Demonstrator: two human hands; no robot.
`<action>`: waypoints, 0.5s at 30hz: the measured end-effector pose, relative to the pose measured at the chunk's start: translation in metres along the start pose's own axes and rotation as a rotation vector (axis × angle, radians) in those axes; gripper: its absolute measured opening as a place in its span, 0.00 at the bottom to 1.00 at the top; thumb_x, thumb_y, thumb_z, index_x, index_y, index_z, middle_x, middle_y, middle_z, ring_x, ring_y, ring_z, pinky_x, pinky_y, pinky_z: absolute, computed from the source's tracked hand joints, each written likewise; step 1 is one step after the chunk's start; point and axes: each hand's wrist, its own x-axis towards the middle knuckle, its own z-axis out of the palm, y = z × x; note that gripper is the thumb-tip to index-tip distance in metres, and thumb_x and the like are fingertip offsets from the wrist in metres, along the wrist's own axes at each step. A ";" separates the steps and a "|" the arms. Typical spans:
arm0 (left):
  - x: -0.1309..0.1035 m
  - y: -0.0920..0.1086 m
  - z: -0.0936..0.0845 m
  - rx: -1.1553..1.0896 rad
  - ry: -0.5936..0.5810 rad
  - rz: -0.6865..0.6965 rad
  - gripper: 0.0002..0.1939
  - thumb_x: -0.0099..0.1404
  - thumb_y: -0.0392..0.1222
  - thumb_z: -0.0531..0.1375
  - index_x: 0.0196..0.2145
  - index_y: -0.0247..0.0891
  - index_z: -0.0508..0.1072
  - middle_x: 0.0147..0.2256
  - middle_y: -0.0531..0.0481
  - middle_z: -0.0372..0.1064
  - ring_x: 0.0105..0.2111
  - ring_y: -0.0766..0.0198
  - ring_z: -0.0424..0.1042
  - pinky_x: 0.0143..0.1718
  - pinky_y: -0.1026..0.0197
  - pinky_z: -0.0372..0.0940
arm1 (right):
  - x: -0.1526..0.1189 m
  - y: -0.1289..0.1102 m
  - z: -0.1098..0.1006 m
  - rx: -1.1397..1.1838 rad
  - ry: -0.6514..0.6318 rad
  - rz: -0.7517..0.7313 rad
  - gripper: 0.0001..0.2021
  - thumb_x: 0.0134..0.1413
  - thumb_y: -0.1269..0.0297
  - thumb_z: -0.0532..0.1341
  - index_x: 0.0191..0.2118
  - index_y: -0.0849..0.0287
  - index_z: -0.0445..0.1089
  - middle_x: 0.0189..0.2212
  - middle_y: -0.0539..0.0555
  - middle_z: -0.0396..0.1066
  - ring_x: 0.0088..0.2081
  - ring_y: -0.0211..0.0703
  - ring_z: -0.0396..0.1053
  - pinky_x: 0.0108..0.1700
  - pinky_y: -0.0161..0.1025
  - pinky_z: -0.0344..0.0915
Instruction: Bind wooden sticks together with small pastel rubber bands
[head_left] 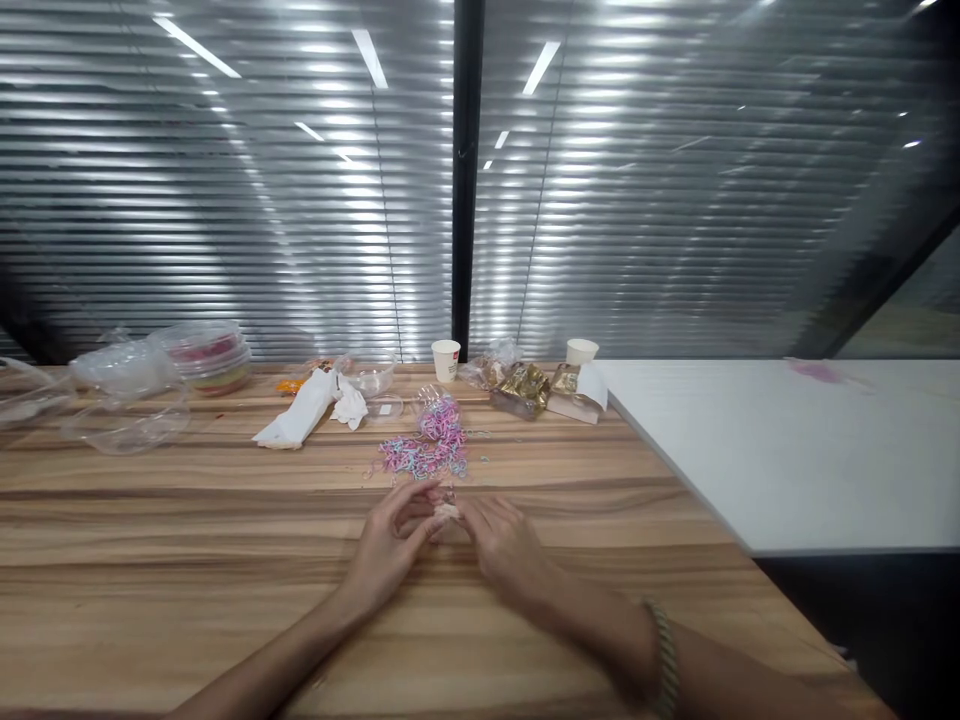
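Observation:
Over the middle of the wooden table [225, 560], my left hand [394, 535] and my right hand [506, 545] meet at a small pale piece [447, 511]. The fingers of both hands are closed around it, the left from one side and the right from the other; its exact shape is too small to tell. Just beyond my fingertips lies a loose pile of small pink, purple and blue pieces [424, 457], spilling from a clear container [431, 398] that lies behind it. A braided band [666, 660] circles my right wrist.
Along the back stand a paper cup [445, 361], another white cup [581, 351], gold wrappers [523, 388], crumpled tissue [349, 403], a white paper packet [300, 412] and stacked clear containers [206, 358]. A white table [810, 460] adjoins on the right.

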 end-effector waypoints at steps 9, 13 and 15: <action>0.032 -0.037 -0.045 0.682 0.146 0.311 0.12 0.60 0.37 0.52 0.40 0.34 0.71 0.40 0.43 0.66 0.43 0.59 0.63 0.47 0.54 0.59 | 0.008 -0.001 -0.016 0.217 0.041 0.186 0.13 0.56 0.69 0.42 0.38 0.65 0.62 0.28 0.48 0.61 0.29 0.15 0.51 0.32 0.18 0.45; 0.034 -0.047 -0.050 0.701 0.142 0.223 0.12 0.58 0.37 0.55 0.39 0.34 0.71 0.39 0.44 0.68 0.41 0.59 0.65 0.45 0.55 0.60 | 0.010 -0.006 -0.023 0.145 0.142 0.118 0.13 0.55 0.69 0.44 0.42 0.63 0.60 0.33 0.46 0.62 0.33 0.13 0.55 0.35 0.15 0.50; 0.033 -0.046 -0.049 0.700 0.147 0.196 0.13 0.56 0.37 0.56 0.40 0.34 0.70 0.39 0.44 0.68 0.41 0.59 0.65 0.45 0.55 0.60 | 0.007 -0.007 -0.022 0.133 0.155 0.100 0.13 0.55 0.69 0.44 0.43 0.63 0.60 0.34 0.46 0.62 0.34 0.13 0.56 0.36 0.14 0.51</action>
